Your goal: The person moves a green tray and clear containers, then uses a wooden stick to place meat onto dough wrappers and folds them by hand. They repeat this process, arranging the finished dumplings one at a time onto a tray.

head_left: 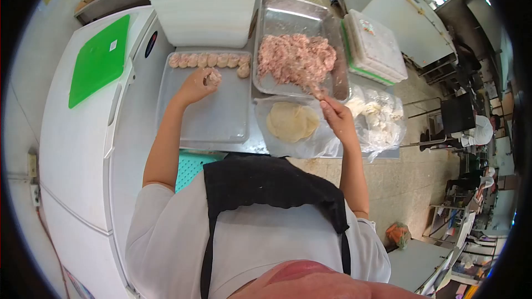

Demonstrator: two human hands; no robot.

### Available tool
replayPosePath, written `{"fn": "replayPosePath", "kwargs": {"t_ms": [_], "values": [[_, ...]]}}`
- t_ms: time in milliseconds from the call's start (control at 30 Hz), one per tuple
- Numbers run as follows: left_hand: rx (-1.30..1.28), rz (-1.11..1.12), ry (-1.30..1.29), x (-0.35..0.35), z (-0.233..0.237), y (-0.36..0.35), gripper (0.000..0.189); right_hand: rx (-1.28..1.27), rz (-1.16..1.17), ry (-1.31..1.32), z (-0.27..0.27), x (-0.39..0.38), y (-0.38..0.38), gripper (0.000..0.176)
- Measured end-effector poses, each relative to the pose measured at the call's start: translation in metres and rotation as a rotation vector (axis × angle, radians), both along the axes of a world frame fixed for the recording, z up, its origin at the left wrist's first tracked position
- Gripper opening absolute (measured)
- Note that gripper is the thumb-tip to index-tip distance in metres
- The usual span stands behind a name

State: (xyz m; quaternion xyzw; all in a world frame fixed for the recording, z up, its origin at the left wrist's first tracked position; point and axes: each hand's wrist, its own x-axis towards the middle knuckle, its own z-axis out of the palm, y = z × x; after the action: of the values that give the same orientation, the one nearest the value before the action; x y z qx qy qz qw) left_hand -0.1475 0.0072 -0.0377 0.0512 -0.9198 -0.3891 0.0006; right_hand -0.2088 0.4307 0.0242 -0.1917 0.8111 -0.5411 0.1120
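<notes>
My left hand (pixel 197 86) is closed round a filled dumpling (pixel 213 79) above the plastic tray (pixel 213 119), just below a row of dumplings (pixel 206 60) along its far edge. One more dumpling sits under the row's right end. My right hand (pixel 337 116) grips a utensil (pixel 317 92) whose far end reaches the pink minced filling (pixel 296 58) in the metal tray (pixel 288 4). Between the hands, near the table's front edge, a pile of round wrappers (pixel 292 121) lies on a plastic sheet.
Stacked white trays (pixel 205 11) stand behind the dumpling tray. Right of the filling are lidded containers (pixel 377 44) and a plastic bag of dough (pixel 379 113). A green board (pixel 101 61) lies on the white freezer at left. Other people are in the background.
</notes>
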Motion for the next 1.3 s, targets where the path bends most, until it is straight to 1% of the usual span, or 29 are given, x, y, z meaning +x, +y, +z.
{"fn": "replayPosePath", "kwargs": {"t_ms": [33,67,133,167,233,267,333,467,533,633,667,700,733,767,833,867,933,967,1033,1067,1100,1133,1200,1267,1300], "values": [[-0.058,0.002,-0.026,0.005,-0.006,-0.002,0.055,-0.037,-0.049,-0.078,-0.003,0.005,0.002,0.031],[-0.063,0.002,-0.041,0.007,-0.013,-0.001,0.055,-0.071,-0.036,-0.128,-0.004,0.01,0.006,0.033],[0.038,0.123,0.16,0.006,-0.024,0.01,0.058,-0.078,-0.05,-0.149,-0.011,0.016,0.013,0.034],[0.033,0.116,0.152,0.002,-0.025,0.015,0.058,-0.08,-0.062,-0.155,-0.013,0.018,0.016,0.036],[0.029,0.202,0.103,-0.01,-0.022,0.028,0.058,-0.079,-0.097,-0.183,-0.009,0.022,0.02,0.036],[0.027,0.194,0.101,-0.017,-0.022,0.036,0.058,-0.085,-0.098,-0.183,-0.008,0.022,0.022,0.036],[-0.085,0.262,0.218,-0.03,-0.025,0.048,0.06,-0.092,-0.103,-0.182,-0.005,0.023,0.027,0.035],[-0.189,0.241,0.258,-0.061,-0.051,0.054,0.065,-0.087,-0.081,-0.135,-0.002,0.022,0.043,0.034],[-0.264,0.259,0.212,-0.072,-0.056,0.057,0.068,-0.088,-0.088,-0.112,-0.003,0.02,0.055,0.034],[-0.271,0.251,0.203,-0.081,-0.058,0.06,0.07,-0.081,-0.065,-0.094,-0.006,0.013,0.077,0.034],[-0.274,0.254,0.204,-0.081,-0.059,0.061,0.07,-0.09,-0.074,-0.152,-0.005,0.011,0.085,0.033],[-0.241,0.227,0.264,-0.08,-0.061,0.061,0.067,-0.099,-0.081,-0.211,-0.005,0.007,0.092,0.033],[-0.209,0.2,0.322,-0.079,-0.062,0.061,0.063,-0.102,-0.075,-0.214,-0.004,0.003,0.098,0.033],[-0.217,0.208,0.318,-0.078,-0.064,0.06,0.063,-0.081,-0.061,-0.221,-0.005,-0.004,0.104,0.033],[-0.227,0.241,0.229,-0.074,-0.063,0.059,0.06,-0.068,-0.032,-0.234,-0.007,-0.017,0.113,0.032],[-0.236,0.253,0.224,-0.073,-0.063,0.06,0.06,-0.036,-0.026,-0.193,-0.008,-0.025,0.116,0.032],[-0.394,0.315,0.249,-0.071,-0.053,0.069,0.052,-0.011,-0.012,-0.156,-0.007,-0.04,0.123,0.032],[-0.402,0.318,0.244,-0.07,-0.048,0.074,0.052,0.022,0.015,-0.173,-0.003,-0.048,0.127,0.034],[-0.745,0.146,0.323,-0.072,-0.023,0.096,0.046,0.049,0.031,-0.196,-0.004,-0.064,0.135,0.036],[-0.75,0.135,0.323,-0.079,-0.024,0.102,0.046,0.057,0.092,-0.138,-0.007,-0.072,0.137,0.036],[-0.794,0.137,0.346,-0.085,-0.028,0.102,0.041,0.065,0.15,-0.079,-0.009,-0.08,0.139,0.037],[-0.838,0.137,0.373,-0.092,-0.037,0.098,0.037,0.058,0.136,-0.081,-0.009,-0.088,0.139,0.037],[-0.832,0.056,0.42,-0.103,-0.055,0.08,0.033,0.156,0.258,-0.016,-0.01,-0.103,0.141,0.037],[-0.811,0.076,0.387,-0.107,-0.065,0.075,0.036,0.225,0.324,0.093,-0.014,-0.119,0.143,0.035],[-0.802,0.066,0.382,-0.108,-0.064,0.083,0.036,0.231,0.317,0.083,-0.013,-0.13,0.142,0.035]]}}
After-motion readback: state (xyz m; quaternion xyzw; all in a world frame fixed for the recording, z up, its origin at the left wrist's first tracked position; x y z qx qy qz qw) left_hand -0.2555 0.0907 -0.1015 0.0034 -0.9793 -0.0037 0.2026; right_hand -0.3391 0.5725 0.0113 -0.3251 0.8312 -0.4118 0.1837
